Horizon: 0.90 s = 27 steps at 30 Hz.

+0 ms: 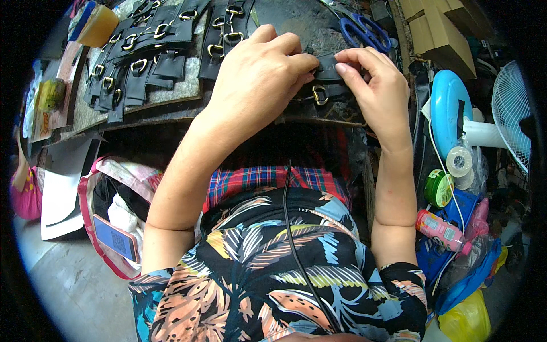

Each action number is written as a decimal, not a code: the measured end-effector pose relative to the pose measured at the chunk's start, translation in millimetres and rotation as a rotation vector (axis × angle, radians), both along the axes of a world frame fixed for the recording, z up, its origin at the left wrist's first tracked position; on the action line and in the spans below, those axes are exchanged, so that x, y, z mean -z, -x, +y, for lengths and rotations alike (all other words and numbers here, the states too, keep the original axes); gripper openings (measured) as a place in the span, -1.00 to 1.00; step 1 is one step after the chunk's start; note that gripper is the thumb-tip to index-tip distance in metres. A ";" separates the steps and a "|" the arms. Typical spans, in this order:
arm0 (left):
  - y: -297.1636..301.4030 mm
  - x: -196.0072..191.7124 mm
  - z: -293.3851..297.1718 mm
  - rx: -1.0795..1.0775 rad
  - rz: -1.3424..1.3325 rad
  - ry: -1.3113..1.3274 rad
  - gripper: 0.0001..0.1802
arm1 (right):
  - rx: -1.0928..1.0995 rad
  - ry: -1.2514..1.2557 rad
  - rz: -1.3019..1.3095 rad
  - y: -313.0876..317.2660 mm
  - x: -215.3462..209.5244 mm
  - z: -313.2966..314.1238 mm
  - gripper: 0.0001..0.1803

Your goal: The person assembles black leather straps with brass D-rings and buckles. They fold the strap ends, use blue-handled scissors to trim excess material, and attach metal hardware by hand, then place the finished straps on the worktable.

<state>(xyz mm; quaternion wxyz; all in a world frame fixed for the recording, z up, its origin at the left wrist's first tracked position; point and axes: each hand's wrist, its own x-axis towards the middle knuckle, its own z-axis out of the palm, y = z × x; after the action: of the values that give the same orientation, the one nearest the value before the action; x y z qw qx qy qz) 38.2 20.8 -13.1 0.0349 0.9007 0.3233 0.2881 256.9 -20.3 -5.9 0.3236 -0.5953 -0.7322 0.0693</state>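
Note:
Between my two hands lies a short black leather strap (326, 68) at the front of the dark workbench. My left hand (265, 74) is closed with its fingers curled at the strap's left end; the fingertips are partly hidden under the hand. At the right end, my right hand (377, 80) pinches the edge between thumb and forefinger. Just nearer to me is a black strap with a gold-coloured buckle (320, 95), lying below the piece I hold. More black straps with gold-coloured buckles (162, 31) are piled on a grey board to the left.
Blue-handled scissors (364, 33) lie behind my right hand. A yellowish block (98, 25) sits at the far left. Cardboard boxes (441, 34), a fan (513, 114) and a pink bottle (441, 231) stand right. A bag holding a phone (117, 238) is low left.

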 end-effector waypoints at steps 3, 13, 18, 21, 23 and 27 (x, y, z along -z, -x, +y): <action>0.5 0.3 2.6 0.035 -0.012 0.019 -0.79 | -0.058 0.078 0.131 -5.6 3.5 5.1 -0.86; 6.1 5.7 5.4 0.081 -0.034 0.094 -0.72 | 0.020 0.077 0.038 0.1 3.9 2.9 -0.85; 11.1 5.6 -8.1 -0.010 -0.178 0.037 -0.65 | 0.127 0.015 -0.157 5.7 4.2 -3.2 -0.80; 23.8 2.0 -13.6 -0.055 -0.171 -0.001 -0.66 | 0.111 -0.028 -0.117 8.1 3.9 -5.5 -0.81; 33.1 -0.1 -13.6 -0.082 -0.186 -0.024 -0.68 | 0.069 -0.070 -0.017 7.7 2.7 -5.4 -0.81; 40.5 2.3 -14.5 -0.097 -0.159 -0.019 -0.74 | -0.140 -0.156 0.000 3.7 0.9 -2.1 -0.73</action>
<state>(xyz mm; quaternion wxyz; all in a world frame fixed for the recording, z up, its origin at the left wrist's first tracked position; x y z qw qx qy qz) -2.3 6.3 -15.4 0.0378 0.8585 0.3601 0.3632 253.2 -22.4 -6.8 0.3633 -0.5157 -0.7752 0.0345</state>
